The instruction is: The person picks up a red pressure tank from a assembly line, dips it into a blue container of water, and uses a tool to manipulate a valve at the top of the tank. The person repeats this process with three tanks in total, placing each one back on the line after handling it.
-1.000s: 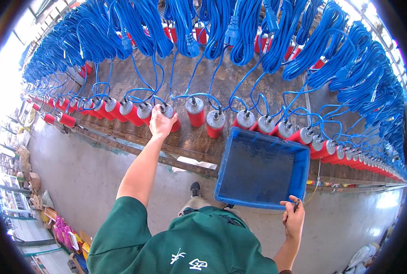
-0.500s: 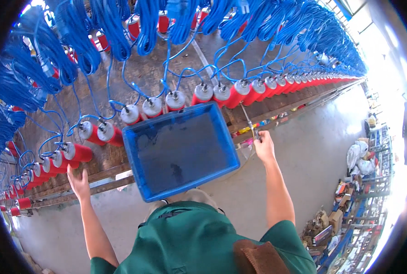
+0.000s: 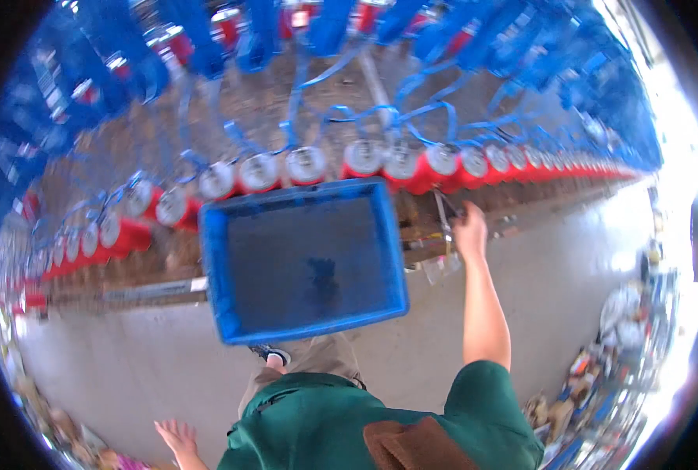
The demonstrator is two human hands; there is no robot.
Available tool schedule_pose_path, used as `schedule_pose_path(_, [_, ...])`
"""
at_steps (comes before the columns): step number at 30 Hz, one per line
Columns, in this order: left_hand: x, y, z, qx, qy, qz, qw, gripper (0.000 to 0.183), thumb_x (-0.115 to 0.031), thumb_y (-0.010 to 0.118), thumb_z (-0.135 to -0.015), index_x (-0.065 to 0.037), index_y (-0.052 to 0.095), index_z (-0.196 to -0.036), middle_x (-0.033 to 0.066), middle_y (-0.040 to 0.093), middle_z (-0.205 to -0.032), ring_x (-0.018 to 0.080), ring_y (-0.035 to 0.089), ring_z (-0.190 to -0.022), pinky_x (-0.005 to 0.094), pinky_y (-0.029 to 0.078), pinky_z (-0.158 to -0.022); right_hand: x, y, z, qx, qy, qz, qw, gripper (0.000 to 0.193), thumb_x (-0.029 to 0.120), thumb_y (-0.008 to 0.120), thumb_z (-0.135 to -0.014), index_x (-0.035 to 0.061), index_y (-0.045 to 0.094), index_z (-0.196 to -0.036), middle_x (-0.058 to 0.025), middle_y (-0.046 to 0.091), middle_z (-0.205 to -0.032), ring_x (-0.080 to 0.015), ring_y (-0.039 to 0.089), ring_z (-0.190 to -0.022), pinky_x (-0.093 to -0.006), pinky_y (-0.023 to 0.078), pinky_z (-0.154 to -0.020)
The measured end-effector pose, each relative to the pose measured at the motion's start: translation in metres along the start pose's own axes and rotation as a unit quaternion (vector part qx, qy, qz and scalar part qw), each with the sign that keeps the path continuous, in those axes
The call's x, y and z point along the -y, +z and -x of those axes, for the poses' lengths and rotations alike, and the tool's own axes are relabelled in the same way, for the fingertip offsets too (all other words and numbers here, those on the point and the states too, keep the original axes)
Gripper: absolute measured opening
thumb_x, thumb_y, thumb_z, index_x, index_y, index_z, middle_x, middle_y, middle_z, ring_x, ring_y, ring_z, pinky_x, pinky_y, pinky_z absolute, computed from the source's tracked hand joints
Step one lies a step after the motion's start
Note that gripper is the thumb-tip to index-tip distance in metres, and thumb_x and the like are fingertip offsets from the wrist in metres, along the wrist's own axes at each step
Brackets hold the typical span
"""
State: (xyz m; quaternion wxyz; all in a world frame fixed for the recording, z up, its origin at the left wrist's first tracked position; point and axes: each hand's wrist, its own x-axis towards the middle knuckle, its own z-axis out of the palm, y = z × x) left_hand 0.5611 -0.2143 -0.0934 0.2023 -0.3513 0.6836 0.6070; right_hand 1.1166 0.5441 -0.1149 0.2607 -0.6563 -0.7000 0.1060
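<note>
My right hand point(image 3: 471, 232) is closed around a slim, metallic, rod-like tool point(image 3: 443, 213); blur hides its exact kind. It is held just in front of the row of red cylinders with grey ends point(image 3: 443, 159), right of the blue tray. My left hand point(image 3: 178, 439) hangs low at the left, fingers spread, holding nothing. Between my arms and the bench is a shallow blue plastic tray point(image 3: 397, 290) with a dark, wet-looking bottom. Its far rim lies close to the cylinders.
Bundles of blue cable point(image 3: 129, 59) fill the far side of the wooden bench point(image 3: 317, 94), with loose blue leads running to the cylinders. Grey floor point(image 3: 129, 352) lies below. Shelving with mixed items point(image 3: 623, 345) stands at the right.
My left hand has dropped away from the cylinders at the left, down toward my side. My right hand has shifted slightly right and up with the tool. The view has moved and blurred.
</note>
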Motion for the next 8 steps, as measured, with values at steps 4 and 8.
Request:
schedule_pose_path(4, [-0.054, 0.051, 0.053, 0.267, 0.032, 0.389, 0.881, 0.097, -0.068, 0.047, -0.101, -0.016, 0.007, -0.172, 0.0066, 0.007, -0.18, 0.0382, 0.007, -0.164, 0.0652, 0.009, -0.13, -0.036, -0.053, 0.044, -0.051, -0.092, 0.053, 0.993, 0.045, 0.028, 0.062, -0.1, 0.0002, 0.066, -0.136, -0.0182, 0.07, -0.136, -0.0279, 0.068, -0.121, -0.0408, 0.052, -0.107])
schedule_pose_path(8, [-0.104, 0.014, 0.076, 0.36, 0.14, 0.46, 0.8, 0.1, -0.065, 0.056, -0.098, -0.013, 0.013, -0.171, 0.0153, 0.011, -0.178, 0.0489, 0.01, -0.161, 0.0727, 0.01, -0.126, 0.133, -0.047, 0.113, -0.021, 0.139, -0.416, 0.898, 0.055, 0.04, 0.056, -0.105, 0.0041, 0.057, -0.146, -0.0181, 0.066, -0.138, -0.032, 0.068, -0.117, -0.0488, 0.055, -0.104])
